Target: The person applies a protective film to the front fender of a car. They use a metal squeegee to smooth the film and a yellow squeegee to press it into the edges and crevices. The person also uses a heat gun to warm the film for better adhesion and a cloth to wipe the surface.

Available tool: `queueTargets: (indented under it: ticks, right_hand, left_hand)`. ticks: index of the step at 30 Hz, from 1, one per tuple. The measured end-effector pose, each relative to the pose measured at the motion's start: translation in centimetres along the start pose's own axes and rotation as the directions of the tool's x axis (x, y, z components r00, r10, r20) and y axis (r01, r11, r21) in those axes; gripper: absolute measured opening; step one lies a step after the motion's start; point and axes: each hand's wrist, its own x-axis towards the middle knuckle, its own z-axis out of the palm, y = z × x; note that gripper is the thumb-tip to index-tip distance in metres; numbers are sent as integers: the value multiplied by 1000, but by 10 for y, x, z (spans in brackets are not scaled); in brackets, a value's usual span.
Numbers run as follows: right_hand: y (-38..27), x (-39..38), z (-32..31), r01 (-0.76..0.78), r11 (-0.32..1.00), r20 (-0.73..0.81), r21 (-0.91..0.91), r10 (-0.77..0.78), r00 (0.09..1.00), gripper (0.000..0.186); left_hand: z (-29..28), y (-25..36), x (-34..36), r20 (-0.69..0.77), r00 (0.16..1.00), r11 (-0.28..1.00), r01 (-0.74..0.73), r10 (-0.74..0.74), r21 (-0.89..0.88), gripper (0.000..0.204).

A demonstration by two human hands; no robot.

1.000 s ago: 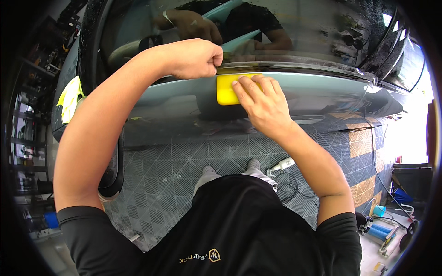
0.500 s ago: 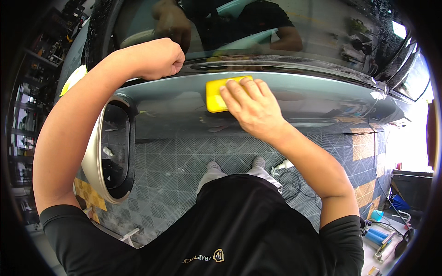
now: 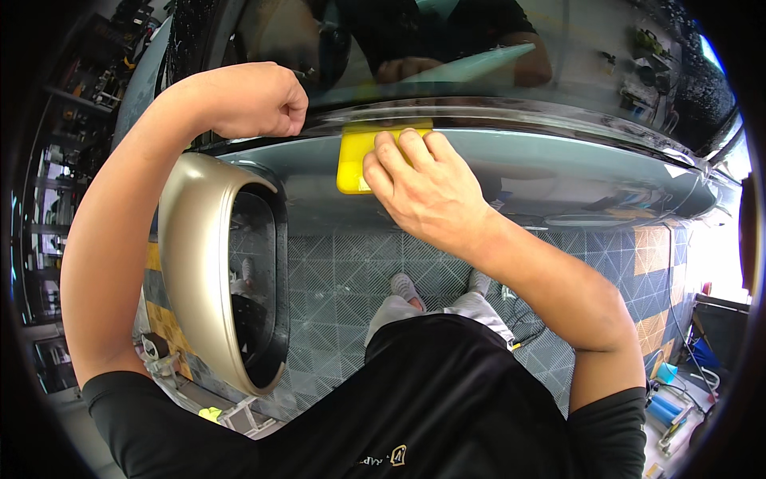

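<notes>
"One thing first: what is nearest?"

"A black T-shirt (image 3: pixel 431 391), to the right of the champagne-coloured door mirror (image 3: pixel 195 263)."

"And the right hand's (image 3: pixel 427 184) grip?"

"Clasped on a yellow squeegee (image 3: pixel 351 164), fingers bent over its face. That squeegee is against the grey car door (image 3: pixel 558 172), to the right of the mirror."

"What of the left hand (image 3: pixel 263 100)?"

"Just past the mirror, near the dark car window (image 3: pixel 590 72): a narrow grip, fingers curled in. I can't tell whether it pinches anything."

"Farther out?"

"Grey shoes (image 3: pixel 408 289) on patterned floor tiles (image 3: pixel 327 275), lower than the mirror and to its right. Well apart, on that same side, is a blue cylinder (image 3: pixel 664 411)."
</notes>
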Motion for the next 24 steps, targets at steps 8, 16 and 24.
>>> queueTargets:
  ticks: [8,16,24]
  right_hand:
    - [-16,36,27,114,993,-121,9,-112,986,27]
    - [-22,48,30,81,997,-71,0,-80,994,36]
    - [-6,51,20,33,987,-99,157,-17,995,34]
  left_hand:
    - [16,-22,-7,-73,983,980,-157,167,122,12]
    - [19,-45,-53,-399,884,963,-270,244,-8,26]
    - [56,23,-180,-710,703,987,-81,-43,-140,69]
